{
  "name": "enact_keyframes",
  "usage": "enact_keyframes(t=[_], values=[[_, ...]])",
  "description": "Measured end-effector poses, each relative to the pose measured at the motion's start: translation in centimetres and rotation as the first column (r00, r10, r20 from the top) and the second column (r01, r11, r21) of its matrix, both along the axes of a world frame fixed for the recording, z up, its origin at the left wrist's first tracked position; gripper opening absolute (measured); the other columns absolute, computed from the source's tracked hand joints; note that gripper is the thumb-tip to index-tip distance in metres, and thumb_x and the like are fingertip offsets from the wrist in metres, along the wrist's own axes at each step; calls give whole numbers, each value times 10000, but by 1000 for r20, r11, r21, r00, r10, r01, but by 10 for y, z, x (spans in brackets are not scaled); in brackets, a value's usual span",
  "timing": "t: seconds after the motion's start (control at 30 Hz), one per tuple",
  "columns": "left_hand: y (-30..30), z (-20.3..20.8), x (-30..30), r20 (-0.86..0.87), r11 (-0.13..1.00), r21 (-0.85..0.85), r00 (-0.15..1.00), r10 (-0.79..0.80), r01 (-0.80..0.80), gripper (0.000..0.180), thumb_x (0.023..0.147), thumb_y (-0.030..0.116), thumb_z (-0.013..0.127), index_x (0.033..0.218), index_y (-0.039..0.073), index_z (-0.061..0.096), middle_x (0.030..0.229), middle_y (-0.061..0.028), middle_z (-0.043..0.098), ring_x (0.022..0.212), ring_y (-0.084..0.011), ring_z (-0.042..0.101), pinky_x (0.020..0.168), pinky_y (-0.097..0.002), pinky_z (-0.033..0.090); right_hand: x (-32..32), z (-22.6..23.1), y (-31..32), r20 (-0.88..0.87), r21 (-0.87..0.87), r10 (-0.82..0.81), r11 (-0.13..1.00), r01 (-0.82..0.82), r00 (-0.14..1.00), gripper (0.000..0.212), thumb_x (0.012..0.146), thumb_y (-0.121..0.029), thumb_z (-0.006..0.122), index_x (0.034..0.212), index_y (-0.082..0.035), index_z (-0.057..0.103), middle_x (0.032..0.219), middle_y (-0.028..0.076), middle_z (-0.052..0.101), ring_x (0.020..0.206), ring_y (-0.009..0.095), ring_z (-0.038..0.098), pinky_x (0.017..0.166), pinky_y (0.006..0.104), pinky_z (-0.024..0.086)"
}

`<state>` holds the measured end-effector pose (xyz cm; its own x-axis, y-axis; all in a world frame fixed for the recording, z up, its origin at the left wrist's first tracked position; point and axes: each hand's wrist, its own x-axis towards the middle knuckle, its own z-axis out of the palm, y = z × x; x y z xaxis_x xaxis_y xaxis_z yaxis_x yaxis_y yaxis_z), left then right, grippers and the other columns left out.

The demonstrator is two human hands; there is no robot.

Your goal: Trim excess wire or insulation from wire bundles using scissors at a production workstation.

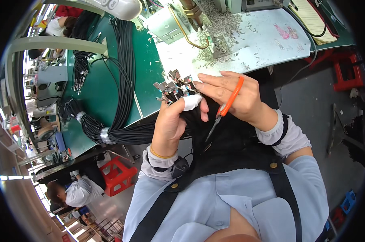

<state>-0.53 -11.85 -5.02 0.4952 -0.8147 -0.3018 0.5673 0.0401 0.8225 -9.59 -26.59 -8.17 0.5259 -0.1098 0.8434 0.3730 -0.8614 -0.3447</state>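
My left hand (172,121), with white tape round its thumb, is closed round a bundle of black cables (140,133). Small dark connectors and stripped, coloured wire ends (175,86) stick up above the thumb in a cluster. From the right, my right hand (235,94) reaches over with its fingers stretched out, the tips close against that cluster. Orange-handled snips (233,97) hang across the right hand, their metal jaws pointing down toward my black apron (227,157). The grip on the snips is partly hidden.
Behind the hands stands a bench machine (168,26) on a pale plate strewn with small metal pieces (218,44). More black cables (124,68) lie on the green table (146,84) at left. A notepad (313,20) is far right. Red stools (118,175) and another person (81,189) are beyond.
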Motion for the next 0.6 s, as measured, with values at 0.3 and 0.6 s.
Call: enact_keyframes(t=[0.3,0.6], values=[[-8,7,-13,186,969,131,965,184,-210,198,724,-44,595,917,-24,556,654,-45,542,492,-82,455,422,-206,340,-13,4,-2,-248,694,391,710,-119,886,166,708,-4,656,864,-20,602,824,111,642,644,187,637,522,236,502],[-12,-9,-24,519,950,91,829,210,-297,192,708,-43,635,887,-4,581,710,-12,556,525,-49,464,439,-179,339,-16,-2,13,-335,335,31,938,89,942,81,785,-13,593,855,-7,553,840,75,642,691,138,625,534,245,484]])
